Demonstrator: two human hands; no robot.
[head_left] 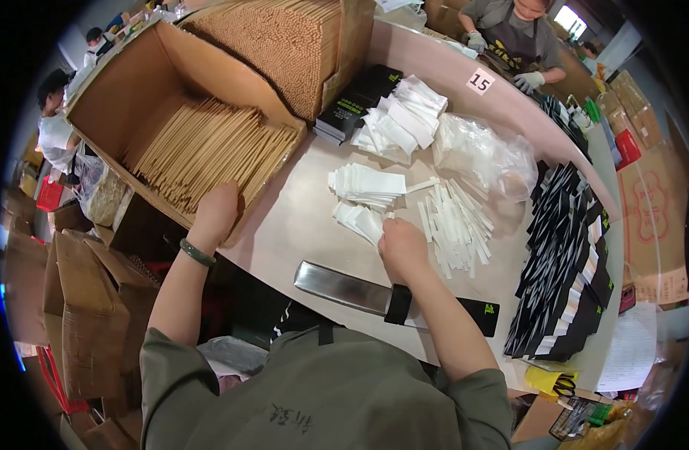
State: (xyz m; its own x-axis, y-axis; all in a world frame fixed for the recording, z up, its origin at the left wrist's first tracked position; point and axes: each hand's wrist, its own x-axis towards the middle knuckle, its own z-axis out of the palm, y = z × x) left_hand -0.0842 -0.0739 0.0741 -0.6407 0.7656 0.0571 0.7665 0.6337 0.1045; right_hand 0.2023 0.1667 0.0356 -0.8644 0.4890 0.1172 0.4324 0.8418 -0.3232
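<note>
My left hand (217, 208) reaches over the near side of an open cardboard box (127, 105), down at the ends of the wooden chopsticks (202, 150) piled inside. Its fingers are hidden, so whether it grips any is unclear. My right hand (403, 247) is closed in a pinch at the right end of a small stack of white paper packets (357, 217), with a bit of white at its fingertips. Behind that lies another white packet stack (368, 184). Thin white strips (457, 229) are spread beside my right hand. A shiny metal trough (341, 287) lies nearer me, a black sleeve (479, 316) by it.
A second box packed with sticks (269, 45) stands behind. Toward the back are black sleeves (356, 101), white folded packets (404, 116) and a clear plastic bag (483, 154). Filled black sleeves (558, 262) pile up on the right. A gloved co-worker (513, 45) works across the partition.
</note>
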